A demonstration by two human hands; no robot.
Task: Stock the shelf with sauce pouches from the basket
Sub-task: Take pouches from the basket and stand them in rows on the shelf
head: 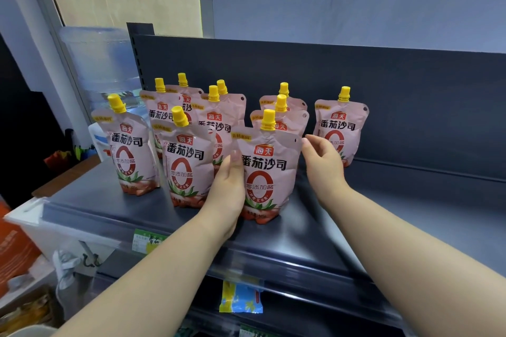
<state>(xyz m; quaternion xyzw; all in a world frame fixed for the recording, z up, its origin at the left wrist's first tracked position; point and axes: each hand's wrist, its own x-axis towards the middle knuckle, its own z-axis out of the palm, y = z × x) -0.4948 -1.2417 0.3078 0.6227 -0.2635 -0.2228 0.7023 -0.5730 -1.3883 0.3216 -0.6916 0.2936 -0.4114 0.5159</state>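
Several pink sauce pouches with yellow caps stand upright on the dark shelf point(342, 230). The front pouch point(267, 169) stands between my hands. My left hand point(228, 189) lies against its left edge with straight fingers, thumb on its face. On the other side, my right hand point(323, 159) hovers at the right edge with fingers loosely spread, close to the pouch or just touching it. Another pouch point(341, 124) stands alone to the right, and more point(186, 161) stand in rows to the left. No basket is in view.
The shelf's dark back panel point(383, 85) rises behind the pouches. A large water bottle point(101, 65) stands left of the shelf. Price tags point(146, 241) sit on the front rail. A blue-yellow packet point(241, 298) hangs on the lower shelf. Boxes lie at lower left.
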